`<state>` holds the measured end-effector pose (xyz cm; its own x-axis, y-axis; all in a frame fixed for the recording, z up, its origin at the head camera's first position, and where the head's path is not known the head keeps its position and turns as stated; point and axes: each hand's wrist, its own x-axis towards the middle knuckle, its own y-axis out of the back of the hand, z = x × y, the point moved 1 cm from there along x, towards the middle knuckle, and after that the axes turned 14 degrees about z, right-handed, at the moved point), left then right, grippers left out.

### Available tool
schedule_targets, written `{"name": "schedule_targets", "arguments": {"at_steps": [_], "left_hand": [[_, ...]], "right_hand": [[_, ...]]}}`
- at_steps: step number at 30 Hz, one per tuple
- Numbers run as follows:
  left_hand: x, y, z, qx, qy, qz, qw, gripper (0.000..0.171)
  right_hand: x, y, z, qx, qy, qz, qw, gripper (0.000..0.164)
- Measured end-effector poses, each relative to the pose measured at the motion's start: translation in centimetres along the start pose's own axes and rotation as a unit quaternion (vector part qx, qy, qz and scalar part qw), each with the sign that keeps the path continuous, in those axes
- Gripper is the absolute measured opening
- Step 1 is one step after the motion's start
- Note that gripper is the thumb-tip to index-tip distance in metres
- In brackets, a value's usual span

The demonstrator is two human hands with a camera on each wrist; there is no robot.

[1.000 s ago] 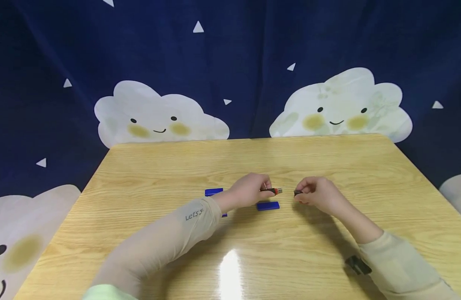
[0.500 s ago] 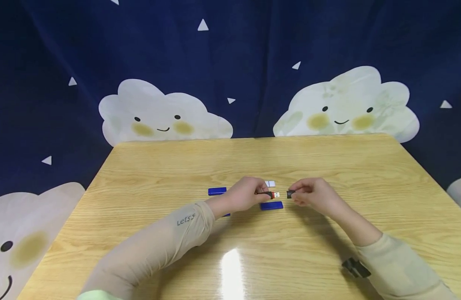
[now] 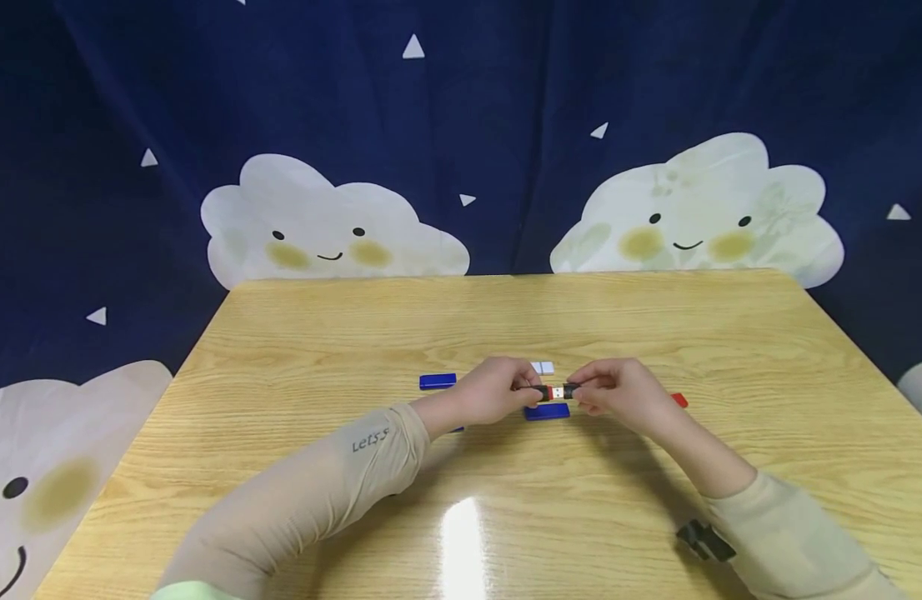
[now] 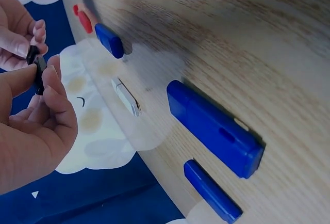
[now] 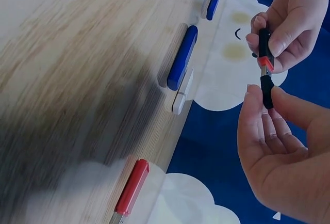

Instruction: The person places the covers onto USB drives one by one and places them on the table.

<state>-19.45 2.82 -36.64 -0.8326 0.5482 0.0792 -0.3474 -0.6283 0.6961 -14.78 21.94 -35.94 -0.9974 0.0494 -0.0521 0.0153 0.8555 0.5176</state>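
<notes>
My left hand [image 3: 498, 390] pinches a black USB flash drive [image 5: 264, 43] with a red band, its metal plug pointing right. Thumb and fingers of my right hand [image 3: 626, 392] pinch the drive's black cap [image 5: 267, 92]. The cap meets the end of the plug, and a short length of metal shows between cap and red band in the right wrist view. Both hands are held above the table. Just below the drive in the head view lies a blue USB stick [image 3: 547, 412]; a white stick [image 3: 542, 367] lies behind, partly covered by my left fingers.
Another blue stick [image 3: 438, 381] lies left of my left hand. A third blue stick [image 4: 214, 128] is mostly hidden by my left arm in the head view. A red USB stick [image 5: 133, 188] lies beyond my right wrist. The wooden table [image 3: 356, 325] ends at a dark blue curtain [image 3: 498, 125].
My hands have come together; the black cap has moved left from a gap onto the plug's end. The red stick has come into sight behind my right wrist.
</notes>
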Motion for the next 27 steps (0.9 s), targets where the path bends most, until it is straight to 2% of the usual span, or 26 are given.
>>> {"name": "schedule_targets", "arguments": {"at_steps": [13, 27], "left_hand": [[-0.24, -0.16, 0.06, 0.001, -0.003, -0.003, 1.0000, 0.010], [-0.44, -0.07, 0.18, -0.015, 0.008, -0.005, 0.9998, 0.010]], "right_hand": [[-0.07, -0.54, -0.02, -0.004, -0.004, -0.011, 1.000, 0.025], [-0.12, -0.83, -0.04, -0.011, 0.002, -0.012, 1.000, 0.024]]}}
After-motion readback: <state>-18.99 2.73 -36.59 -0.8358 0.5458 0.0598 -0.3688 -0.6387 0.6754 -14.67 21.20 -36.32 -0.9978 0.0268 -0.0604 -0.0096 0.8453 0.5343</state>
